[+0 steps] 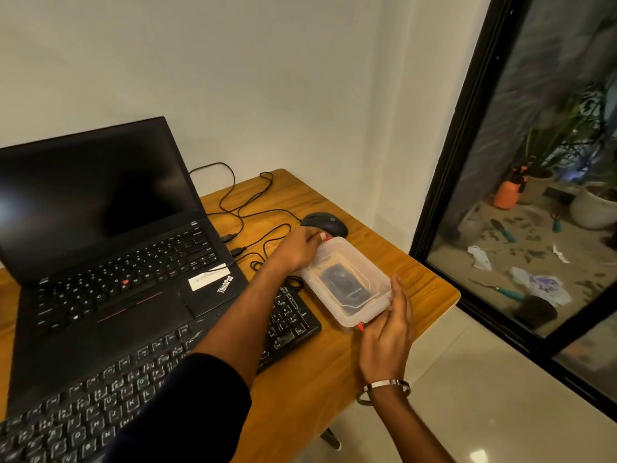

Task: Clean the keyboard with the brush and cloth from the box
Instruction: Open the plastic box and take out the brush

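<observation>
The translucent plastic box with its lid on point(347, 282) lies near the right-hand edge of the wooden desk, just beyond the end of the black external keyboard point(133, 379) and touching or nearly touching the black computer mouse point(325, 223) behind it. Something dark and rectangular shows through the cloudy lid; whether that is the cloth, the brush or both, I cannot tell. A red clip or latch point(360, 326) peeks out at the near end.

The left hand point(298, 250) reaches across the keyboard and has its fingers curled over the far end of the box, where another bit of red shows, seemingly gripping that end or its latch. The right hand point(387, 332) lies along the near end with fingers mostly straight, fingertips resting on the side wall and the thumb down by the red clip; it steadies rather than grips.

The step looks like opening the box. To do it well, I would hold the base down with one hand and free the latches one end at a time, lifting the lid straight so the light box does not skid towards the table edge point(444, 295) or knock the mouse and its loose black cables point(247, 208).

The box is smooth, thin and slightly flexible, with rounded corners. The desk is glossy, honey-coloured wood grain, and the open black laptop point(100, 228) behind the keyboard is matt.
</observation>
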